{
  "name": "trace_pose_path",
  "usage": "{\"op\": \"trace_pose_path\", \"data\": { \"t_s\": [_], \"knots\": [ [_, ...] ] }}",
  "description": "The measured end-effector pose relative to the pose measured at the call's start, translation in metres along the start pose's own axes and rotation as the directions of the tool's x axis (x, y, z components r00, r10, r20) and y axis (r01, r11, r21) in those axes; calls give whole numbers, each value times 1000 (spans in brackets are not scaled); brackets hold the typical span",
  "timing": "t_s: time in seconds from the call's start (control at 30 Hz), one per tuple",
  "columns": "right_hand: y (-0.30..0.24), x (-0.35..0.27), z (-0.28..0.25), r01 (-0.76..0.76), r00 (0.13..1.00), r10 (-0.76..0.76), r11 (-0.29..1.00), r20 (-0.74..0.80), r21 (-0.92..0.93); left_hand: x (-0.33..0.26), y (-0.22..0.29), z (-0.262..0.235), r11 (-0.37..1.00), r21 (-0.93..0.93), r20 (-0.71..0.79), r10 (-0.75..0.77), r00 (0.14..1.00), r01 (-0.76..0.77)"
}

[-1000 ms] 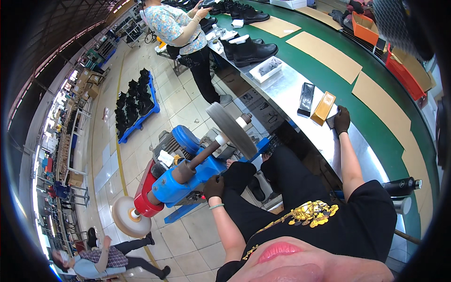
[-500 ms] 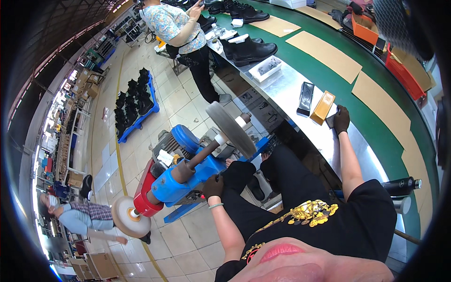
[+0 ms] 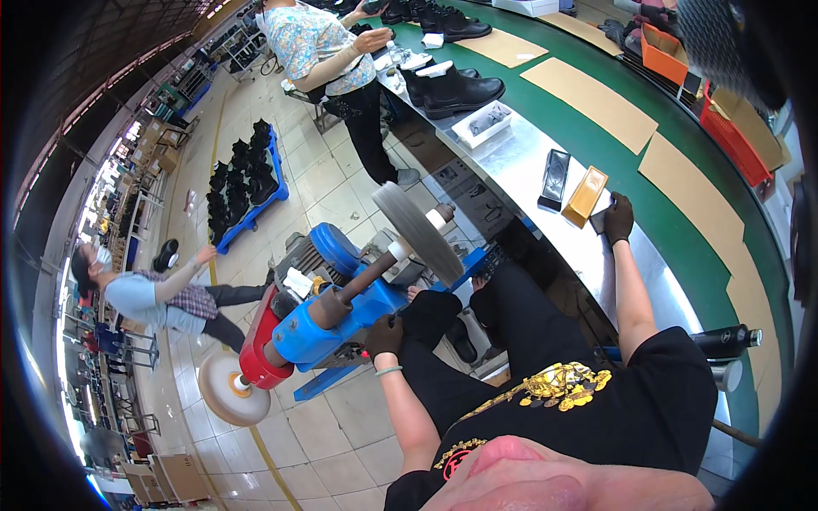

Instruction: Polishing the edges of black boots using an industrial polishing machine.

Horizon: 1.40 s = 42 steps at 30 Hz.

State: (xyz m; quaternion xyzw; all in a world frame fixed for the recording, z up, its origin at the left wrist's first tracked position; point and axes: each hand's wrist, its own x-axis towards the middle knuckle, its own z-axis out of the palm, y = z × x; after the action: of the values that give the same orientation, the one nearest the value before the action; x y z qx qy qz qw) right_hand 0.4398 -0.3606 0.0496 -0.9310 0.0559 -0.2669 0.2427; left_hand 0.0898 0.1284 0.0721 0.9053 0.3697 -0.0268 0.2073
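Right hand (image 3: 620, 219) grips a dark block (image 3: 599, 223) on the worktop (image 3: 521, 170), probably steadying it; left hand (image 3: 385, 335) (its grip I cannot tell) is near the blue machine (image 3: 308, 335).

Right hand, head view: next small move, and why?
Probably a short slide left, bringing the right hand to the amber block: it sits against a small dark piece right beside that block on the metal bench, and the black block lies farther away.

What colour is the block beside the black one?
The block is golden-brown; best seen in the head view.
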Motion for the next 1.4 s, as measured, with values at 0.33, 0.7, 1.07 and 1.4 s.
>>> {"op": "trace_pose_path", "data": {
  "t_s": [0.33, 0.7, 1.07, 1.4],
  "knots": [
    [-4, -2, -2, 26, 1000, -26, 999, -12, 29, -2, 1, -3, 999, 42, 17, -31, 999, 30],
    [0, -2, 2, 31, 1000, -31, 999, 4, 22, -6, 4, -8, 999, 39, 30, -38, 999, 37],
    [9, -1, 6, 31, 999, -32, 998, 14, 46, -5, 4, -12, 997, 53, 65, -67, 996, 63],
    [9, -2, 9, 65, 998, -66, 996, -1, 65, 8, -16, -2, 989, 87, 65, -128, 990, 122]
  ]
}}
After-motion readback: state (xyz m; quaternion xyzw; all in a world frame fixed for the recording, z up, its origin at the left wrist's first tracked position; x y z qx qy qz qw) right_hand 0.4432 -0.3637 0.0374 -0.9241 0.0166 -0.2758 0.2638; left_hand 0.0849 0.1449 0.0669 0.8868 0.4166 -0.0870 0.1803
